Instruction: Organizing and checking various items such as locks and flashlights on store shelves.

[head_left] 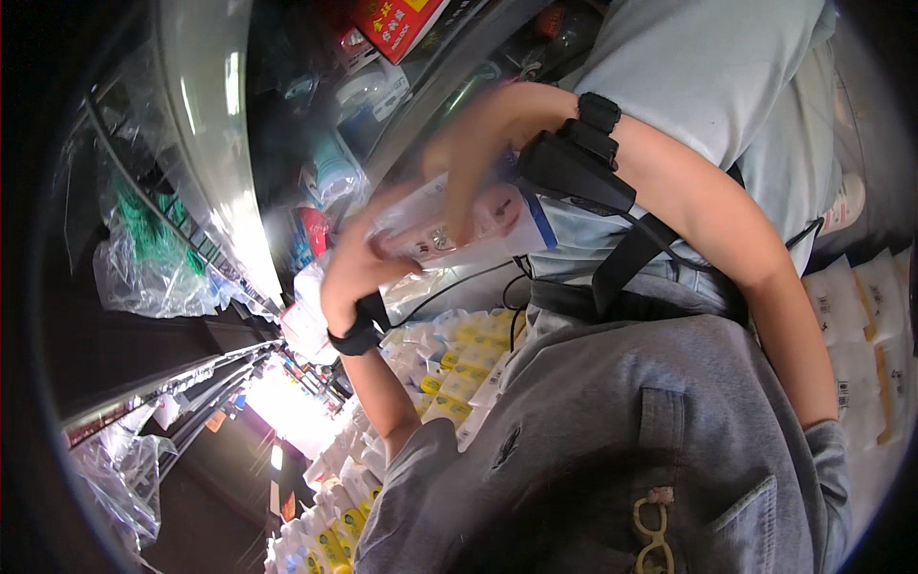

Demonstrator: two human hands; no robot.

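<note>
Between my hands is a flat white package (499, 212) with pink print and a blue edge, apparently in clear plastic wrap. My left hand (359, 263), with a black band at the wrist, curls around its left end, thumb at the lower side. From above, my right hand (473, 158) reaches over the package, fingers bent down across its front. Motion smears both hands, the right one most. A black device (579, 172) is strapped to my right wrist, with a cable running from it. Beyond the hands lies a pale blue cylindrical item (335, 175) in clear wrap.
A pale curved shelf edge (206, 115) rises at the left. Beside it hangs a clear bag with green contents (153, 234). A red box (400, 27) lies at the top. Yellow-and-white packs (459, 368) line up below my hands; white packs (846, 316) are at the right.
</note>
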